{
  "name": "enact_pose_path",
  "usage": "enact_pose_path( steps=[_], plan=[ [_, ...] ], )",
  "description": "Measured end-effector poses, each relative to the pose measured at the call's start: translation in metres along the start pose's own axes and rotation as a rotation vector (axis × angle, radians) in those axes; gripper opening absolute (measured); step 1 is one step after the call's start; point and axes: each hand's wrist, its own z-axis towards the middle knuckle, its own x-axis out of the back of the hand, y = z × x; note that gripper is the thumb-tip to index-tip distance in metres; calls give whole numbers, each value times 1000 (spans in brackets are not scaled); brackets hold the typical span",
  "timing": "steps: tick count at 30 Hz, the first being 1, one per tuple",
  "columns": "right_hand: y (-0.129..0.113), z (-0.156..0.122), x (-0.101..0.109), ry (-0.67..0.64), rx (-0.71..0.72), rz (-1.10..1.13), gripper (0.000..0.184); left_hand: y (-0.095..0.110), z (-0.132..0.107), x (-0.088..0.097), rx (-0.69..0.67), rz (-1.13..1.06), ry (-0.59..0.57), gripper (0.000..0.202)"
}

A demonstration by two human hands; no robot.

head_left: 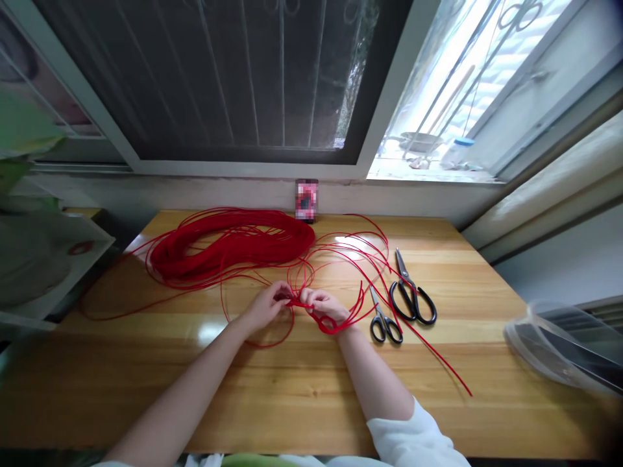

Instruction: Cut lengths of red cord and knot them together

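A big coil of red cord [228,250] lies on the wooden table [302,389], toward the back left. Loose strands trail from it to the middle. My left hand [265,305] and my right hand [324,306] meet at the table's centre, both pinched on the same red strand, fingers closed. A small loop of the cord [327,324] curls round under my right hand. Both hands rest low on the tabletop.
Two pairs of black-handled scissors lie right of my hands: a large pair [413,295] and a smaller pair [383,321]. A small red box [306,200] stands against the wall under the window. A clear plastic object [559,350] sits at the right edge.
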Motion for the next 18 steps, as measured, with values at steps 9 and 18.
enact_pose_path(
  steps=[9,18],
  plan=[
    [-2,-8,-4,97,14,59,43,25,2,-2,-137,301,-188,24],
    [-18,-9,-13,82,12,-71,36,-2,7,2,135,-81,-183,21]
  ],
)
